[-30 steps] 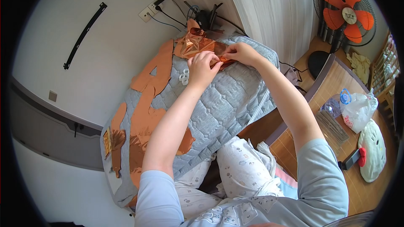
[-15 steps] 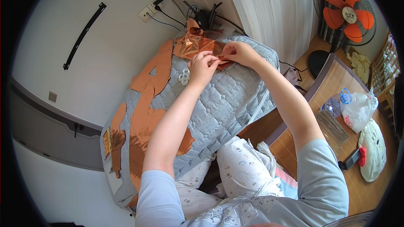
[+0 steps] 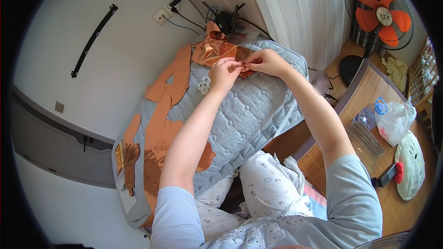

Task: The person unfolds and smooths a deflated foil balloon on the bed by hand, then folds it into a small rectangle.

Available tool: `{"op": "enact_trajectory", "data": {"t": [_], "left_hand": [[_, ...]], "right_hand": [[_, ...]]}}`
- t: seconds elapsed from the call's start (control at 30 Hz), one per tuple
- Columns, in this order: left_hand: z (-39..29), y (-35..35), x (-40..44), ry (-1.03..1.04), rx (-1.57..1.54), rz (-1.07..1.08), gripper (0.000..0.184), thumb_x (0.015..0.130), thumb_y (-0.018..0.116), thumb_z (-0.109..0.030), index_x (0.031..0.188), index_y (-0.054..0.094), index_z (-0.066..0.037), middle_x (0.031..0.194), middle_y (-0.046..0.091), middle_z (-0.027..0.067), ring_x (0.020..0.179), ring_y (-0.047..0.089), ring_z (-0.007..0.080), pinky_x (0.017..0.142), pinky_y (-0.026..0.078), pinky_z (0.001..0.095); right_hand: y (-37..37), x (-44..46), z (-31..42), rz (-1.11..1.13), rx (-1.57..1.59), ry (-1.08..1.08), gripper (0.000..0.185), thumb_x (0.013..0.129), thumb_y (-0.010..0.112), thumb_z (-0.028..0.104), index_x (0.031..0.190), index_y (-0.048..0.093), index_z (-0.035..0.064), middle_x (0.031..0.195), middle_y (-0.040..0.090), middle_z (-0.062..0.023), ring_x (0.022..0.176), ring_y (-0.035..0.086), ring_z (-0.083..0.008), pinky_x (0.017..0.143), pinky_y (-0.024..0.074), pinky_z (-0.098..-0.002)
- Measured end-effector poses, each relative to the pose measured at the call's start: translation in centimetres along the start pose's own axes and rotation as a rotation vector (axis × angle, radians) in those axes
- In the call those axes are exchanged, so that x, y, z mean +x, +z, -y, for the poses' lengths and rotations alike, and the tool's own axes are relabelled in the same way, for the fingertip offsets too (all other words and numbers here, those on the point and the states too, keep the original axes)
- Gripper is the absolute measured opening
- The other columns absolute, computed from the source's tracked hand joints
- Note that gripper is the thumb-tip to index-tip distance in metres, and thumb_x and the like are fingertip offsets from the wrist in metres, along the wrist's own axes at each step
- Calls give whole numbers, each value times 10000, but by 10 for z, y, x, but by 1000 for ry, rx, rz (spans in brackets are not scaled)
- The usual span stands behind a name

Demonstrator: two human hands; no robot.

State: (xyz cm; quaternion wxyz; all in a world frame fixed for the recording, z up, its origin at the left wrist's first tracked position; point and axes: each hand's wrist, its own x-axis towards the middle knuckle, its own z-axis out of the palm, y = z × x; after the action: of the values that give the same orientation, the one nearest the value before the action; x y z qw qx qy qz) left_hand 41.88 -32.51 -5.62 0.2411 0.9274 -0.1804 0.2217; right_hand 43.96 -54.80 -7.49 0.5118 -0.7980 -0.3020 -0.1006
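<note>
A shiny copper-coloured foil sheet (image 3: 213, 51) lies crumpled at the far end of the grey quilted surface (image 3: 249, 115). My left hand (image 3: 224, 74) pinches at its near edge, thumb against fingertips. Close beside it, my right hand (image 3: 265, 62) also has its fingers closed on the foil's edge, and the fingertips of both hands almost meet. What lies right between the fingertips is too small to make out well. Several white rings (image 3: 203, 85) rest just left of my left hand. Flat matte orange-brown cut pieces (image 3: 168, 90) spread along the left side.
A wall socket (image 3: 162, 14) with plugged cables and a black device (image 3: 224, 20) are behind the foil. On the right stand a fan (image 3: 384, 16), a plastic bottle (image 3: 366, 117), a white bag (image 3: 395, 119) and a white plush cushion (image 3: 410, 168) with a red bow.
My two hands have drawn slightly closer together at the foil's near edge, fingertips now almost touching. The whole view has shifted a little; the other things stay in place.
</note>
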Motion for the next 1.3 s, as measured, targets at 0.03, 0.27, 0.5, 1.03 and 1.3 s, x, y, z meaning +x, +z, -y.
{"op": "enact_trajectory", "data": {"t": [0.03, 0.27, 0.5, 1.03, 1.3], "left_hand": [[-1, -1, -1, 0, 2, 0, 177, 849, 814, -286, 961, 814, -149, 1234, 711, 45, 1178, 640, 258, 1019, 483, 389], [8, 3, 0, -9, -77, -6, 262, 910, 751, -384, 957, 804, -131, 1238, 708, 30, 1183, 619, 265, 1026, 453, 413], [-7, -2, 0, 121, 126, -98, 251, 914, 752, -374, 941, 776, -126, 1112, 723, 26, 1066, 651, 242, 1017, 402, 401], [-9, -22, 8, 384, 456, 78, 223, 797, 824, -394, 813, 769, -178, 902, 710, 0, 983, 648, 205, 928, 408, 404], [9, -16, 20, 19, 436, 304, 672, 778, 732, -707, 1171, 710, -163, 1173, 728, 59, 1155, 648, 251, 1066, 347, 517]], "right_hand": [[0, 0, 1, 9, -65, -8, 193, 872, 757, 175, 1002, 797, 38, 955, 773, -114, 855, 726, -220, 803, 558, -331], [4, 2, -1, -6, -148, 26, 189, 857, 773, 184, 993, 797, 54, 969, 774, -113, 852, 725, -257, 806, 556, -350], [8, 7, -11, -26, -194, 1, 226, 838, 777, 298, 949, 800, 102, 900, 766, -113, 850, 725, -300, 788, 564, -401], [-22, 62, 28, -7, -343, -34, 202, 854, 773, 219, 966, 774, 50, 896, 755, -151, 817, 720, -300, 769, 563, -383], [-66, 143, 100, -352, -436, -191, 237, 923, 711, 272, 1008, 754, 56, 941, 744, -179, 870, 718, -336, 789, 561, -410]]}}
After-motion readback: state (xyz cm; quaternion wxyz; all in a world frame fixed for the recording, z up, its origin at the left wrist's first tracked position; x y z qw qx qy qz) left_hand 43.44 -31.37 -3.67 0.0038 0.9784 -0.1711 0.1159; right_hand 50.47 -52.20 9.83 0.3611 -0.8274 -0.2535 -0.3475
